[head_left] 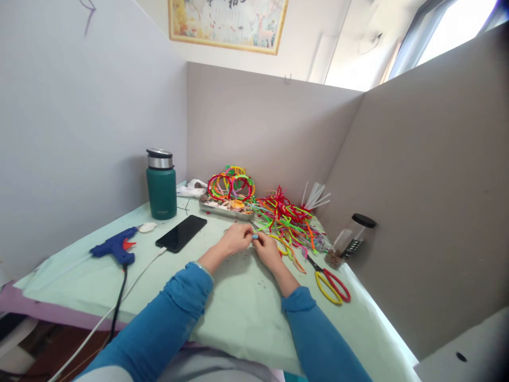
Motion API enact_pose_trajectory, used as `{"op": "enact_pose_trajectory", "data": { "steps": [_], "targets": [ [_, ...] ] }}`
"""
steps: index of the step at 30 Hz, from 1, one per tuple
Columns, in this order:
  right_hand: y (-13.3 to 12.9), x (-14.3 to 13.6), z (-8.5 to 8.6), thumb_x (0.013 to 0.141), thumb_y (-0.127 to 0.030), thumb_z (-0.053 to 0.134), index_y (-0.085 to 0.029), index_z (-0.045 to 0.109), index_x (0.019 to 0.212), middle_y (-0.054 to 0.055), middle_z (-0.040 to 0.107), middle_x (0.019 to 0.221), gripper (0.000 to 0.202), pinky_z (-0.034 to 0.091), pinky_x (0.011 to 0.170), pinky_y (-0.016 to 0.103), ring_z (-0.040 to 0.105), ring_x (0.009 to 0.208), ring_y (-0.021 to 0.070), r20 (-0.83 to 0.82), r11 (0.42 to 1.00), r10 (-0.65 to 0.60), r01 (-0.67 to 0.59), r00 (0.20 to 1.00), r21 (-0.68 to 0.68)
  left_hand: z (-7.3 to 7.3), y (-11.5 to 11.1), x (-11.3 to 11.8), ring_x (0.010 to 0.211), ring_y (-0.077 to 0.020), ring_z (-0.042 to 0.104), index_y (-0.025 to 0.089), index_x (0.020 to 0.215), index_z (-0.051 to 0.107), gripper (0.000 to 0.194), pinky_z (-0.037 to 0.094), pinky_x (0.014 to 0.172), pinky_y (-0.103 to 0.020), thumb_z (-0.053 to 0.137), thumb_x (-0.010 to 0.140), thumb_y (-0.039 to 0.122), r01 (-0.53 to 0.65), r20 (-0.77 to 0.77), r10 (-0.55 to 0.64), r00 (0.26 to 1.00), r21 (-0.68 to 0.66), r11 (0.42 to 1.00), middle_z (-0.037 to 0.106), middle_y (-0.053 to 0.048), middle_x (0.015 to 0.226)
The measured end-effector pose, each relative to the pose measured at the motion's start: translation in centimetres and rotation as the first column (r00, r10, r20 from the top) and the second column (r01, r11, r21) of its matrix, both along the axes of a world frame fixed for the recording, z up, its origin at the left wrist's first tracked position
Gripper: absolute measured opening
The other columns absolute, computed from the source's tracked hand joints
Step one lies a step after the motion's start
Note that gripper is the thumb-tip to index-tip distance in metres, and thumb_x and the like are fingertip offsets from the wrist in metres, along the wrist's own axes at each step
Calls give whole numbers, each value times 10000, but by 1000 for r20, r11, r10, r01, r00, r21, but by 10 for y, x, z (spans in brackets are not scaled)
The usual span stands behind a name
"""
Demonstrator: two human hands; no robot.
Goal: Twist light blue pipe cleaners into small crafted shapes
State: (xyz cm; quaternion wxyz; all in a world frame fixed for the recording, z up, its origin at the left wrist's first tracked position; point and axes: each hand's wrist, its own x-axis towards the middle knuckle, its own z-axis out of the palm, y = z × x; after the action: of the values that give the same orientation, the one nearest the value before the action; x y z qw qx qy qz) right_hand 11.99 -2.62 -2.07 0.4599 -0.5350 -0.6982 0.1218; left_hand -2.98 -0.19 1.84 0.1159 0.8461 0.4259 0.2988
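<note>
My left hand (237, 237) and my right hand (267, 249) meet over the middle of the table, fingertips pinched close together. Between them shows a small light-blue piece (255, 236), too small to tell its kind; both hands seem to grip it. Just beyond my fingers spreads a tangled pile of coloured pipe cleaners (284, 212), mostly red, green, yellow and orange. Scissors (330, 281) with one red and one yellow handle lie to the right of my right hand. A black phone (182, 233) with a white cable plugged in lies left of my left hand.
A metal tray (226, 211) holds small pieces, with pipe-cleaner rings (230, 187) on it. A green bottle (161, 191) and a blue glue gun (117, 245) with a black cord are on the left. White sticks (315, 197) and a tipped clear jar (353, 239) are at the right edge.
</note>
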Motion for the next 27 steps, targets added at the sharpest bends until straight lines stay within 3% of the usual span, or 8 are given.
{"op": "enact_pose_trajectory", "data": {
  "steps": [11,18,27],
  "targets": [
    [1,0,-2,793,-324,533,-176,647,840,8,608,704,192,351,575,252,499,623,154,-35,999,40,-40,999,1,0,2,0,719,-152,580,182,875,667,227,430,679,-234,471,762,201,-53,-6,54,999,5,999,678,-27,786],
    [4,1,-2,780,-326,579,-169,634,921,49,616,860,218,417,666,275,530,727,165,-75,996,53,-47,996,81,-2,4,0,770,-152,592,200,922,655,250,432,700,-230,460,770,168,-95,5,95,995,24,995,685,-31,852],
    [5,4,-1,832,-335,517,-189,660,856,56,623,839,206,424,662,277,559,765,179,-127,993,33,-19,991,112,0,0,-1,809,-176,604,191,919,686,260,451,766,-255,467,780,179,-33,-12,33,999,26,999,691,-48,832]
  ]
}}
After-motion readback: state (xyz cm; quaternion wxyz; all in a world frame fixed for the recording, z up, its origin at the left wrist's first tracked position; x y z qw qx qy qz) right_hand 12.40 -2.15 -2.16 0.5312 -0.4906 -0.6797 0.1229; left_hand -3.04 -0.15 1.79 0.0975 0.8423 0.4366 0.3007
